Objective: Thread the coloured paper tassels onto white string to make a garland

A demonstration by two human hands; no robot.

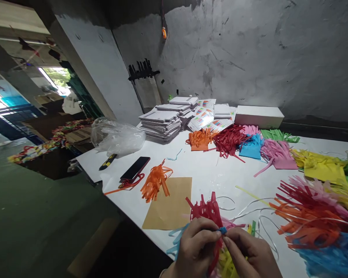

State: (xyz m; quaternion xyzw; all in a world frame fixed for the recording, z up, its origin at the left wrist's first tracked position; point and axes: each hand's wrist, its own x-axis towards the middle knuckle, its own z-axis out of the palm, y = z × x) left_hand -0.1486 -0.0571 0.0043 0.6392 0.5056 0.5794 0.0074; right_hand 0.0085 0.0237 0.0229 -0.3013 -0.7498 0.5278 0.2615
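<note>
Near the table's front edge, my left hand [195, 245] and my right hand [249, 251] meet fingertip to fingertip. Both pinch a small blue piece [222, 230] between them. Red fringed paper strips [207, 210] stick up behind my fingers, and light blue strips [176, 239] show left of my left hand. Yellow fringe [227, 264] hangs below, between the hands. A thin white string [261, 220] loops out to the right. Left of my hands, an orange tassel [155, 183] lies partly on a brown paper square [174, 208].
A phone [135, 168], a yellow-black cutter [107, 162] and a clear plastic bag [118, 137] lie at the left. Stacked white cards [161, 123] and a white box [259, 116] stand near the wall. Fringed papers, including a yellow one [321, 166], line the right side.
</note>
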